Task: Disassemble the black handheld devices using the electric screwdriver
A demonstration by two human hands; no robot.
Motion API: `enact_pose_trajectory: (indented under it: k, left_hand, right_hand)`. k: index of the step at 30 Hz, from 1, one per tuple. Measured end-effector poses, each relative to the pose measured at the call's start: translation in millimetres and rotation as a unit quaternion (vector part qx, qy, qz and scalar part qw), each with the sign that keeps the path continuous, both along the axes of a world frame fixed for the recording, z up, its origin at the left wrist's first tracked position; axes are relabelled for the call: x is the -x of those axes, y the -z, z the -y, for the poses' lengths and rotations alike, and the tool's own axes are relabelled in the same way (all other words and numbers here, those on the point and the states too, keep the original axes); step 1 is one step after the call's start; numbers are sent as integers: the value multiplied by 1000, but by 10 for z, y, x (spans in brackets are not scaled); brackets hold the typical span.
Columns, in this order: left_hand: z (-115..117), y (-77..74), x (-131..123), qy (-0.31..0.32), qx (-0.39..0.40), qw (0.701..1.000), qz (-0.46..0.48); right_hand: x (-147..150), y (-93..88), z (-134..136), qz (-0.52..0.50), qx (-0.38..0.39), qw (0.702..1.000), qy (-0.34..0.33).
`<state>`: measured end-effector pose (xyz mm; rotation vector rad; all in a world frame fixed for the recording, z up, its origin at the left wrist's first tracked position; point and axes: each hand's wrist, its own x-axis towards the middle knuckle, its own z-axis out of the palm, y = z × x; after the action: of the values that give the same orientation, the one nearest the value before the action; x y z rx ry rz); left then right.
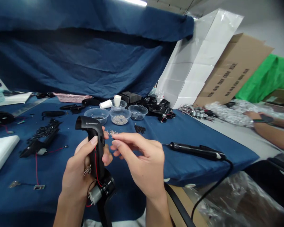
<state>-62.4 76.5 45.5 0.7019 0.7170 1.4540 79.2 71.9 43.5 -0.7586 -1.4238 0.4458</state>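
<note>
My left hand (79, 164) is wrapped round a black plastic device housing (91, 126) with a curved top, held upright. A red wire runs down its open side to a silver motor (96, 194) near the bottom. Some small screws (87, 170) rest against my left palm. Close to the housing's right side, my right hand (142, 160) has thumb and forefinger pinched together. Whatever sits between those fingertips is too small to make out. Just behind the fingers lies a small pile of silver screws (112, 133) on the blue cloth (123, 189).
Clear plastic bowls stand behind, one with small silver parts (119, 119). Dark screws (139, 128) lie nearby. An electric screwdriver (196, 150) with a cable lies at right. Black housing parts (41, 135) and wires are at left. Another person's arm (272, 132) is at far right.
</note>
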Motion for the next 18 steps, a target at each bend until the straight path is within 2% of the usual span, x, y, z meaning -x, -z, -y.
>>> enact_pose_trajectory:
  k: [3,7,13,18]
  left_hand:
    - [6,-2,-31,0,2,1000,-19]
    - [-24,44,-55,21,-22,998,-57]
    - [-20,55,-138,-9,-13,994,-104]
    - [-17,98,-117,20,-5,988,-151]
  right_hand:
    - [-44,87,25,-25,22,999,1]
    - [-111,137,34,-13,7,1000,13]
    - [-176,126,58,-95,81,992,-11]
    - [-255,96,52,-110,80,990,-24]
